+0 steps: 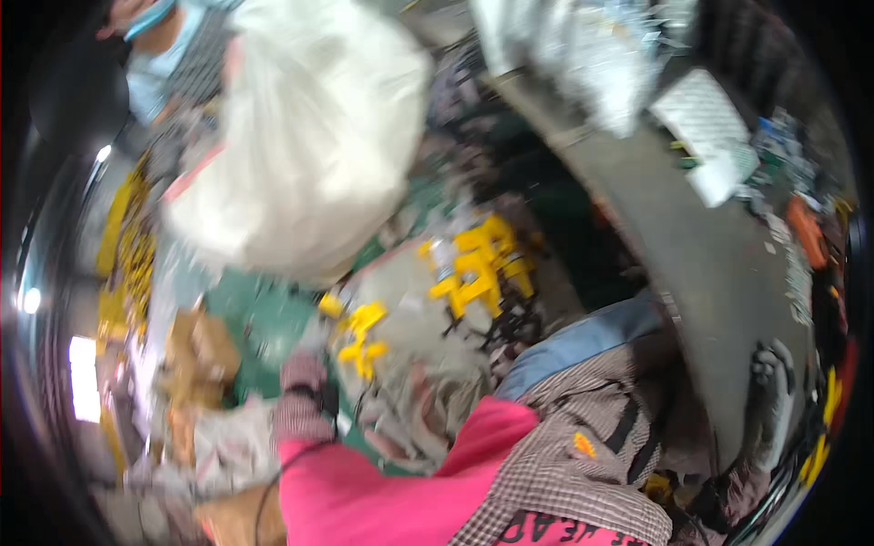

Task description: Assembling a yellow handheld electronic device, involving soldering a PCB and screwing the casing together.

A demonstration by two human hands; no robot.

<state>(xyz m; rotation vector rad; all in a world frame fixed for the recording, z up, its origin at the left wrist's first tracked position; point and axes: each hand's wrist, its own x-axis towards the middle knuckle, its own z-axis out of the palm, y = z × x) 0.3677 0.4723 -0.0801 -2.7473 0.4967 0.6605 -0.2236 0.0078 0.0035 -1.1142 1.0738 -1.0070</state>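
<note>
My left hand (312,340), in a pale glove and smeared by motion, reaches out beyond a pink sleeve with a checked cuff. Whether its fingers hold anything cannot be made out. Close by on its right lie several yellow plastic pieces (364,335) on a pale sheet or sack (410,291). Farther right is a larger heap of yellow pieces (478,268), with small black parts (469,332) beside it. At the far right, what appears to be my right hand (771,387) in a grey glove is over the grey tabletop. Its fingers are too unclear to read.
A big white sack (309,146) stands ahead. Cardboard boxes (200,350) are at the left on the green floor (259,318). The grey table (674,218) curves along the right, bearing papers (706,123) and an orange object (807,232). Another person (168,64) is at the upper left.
</note>
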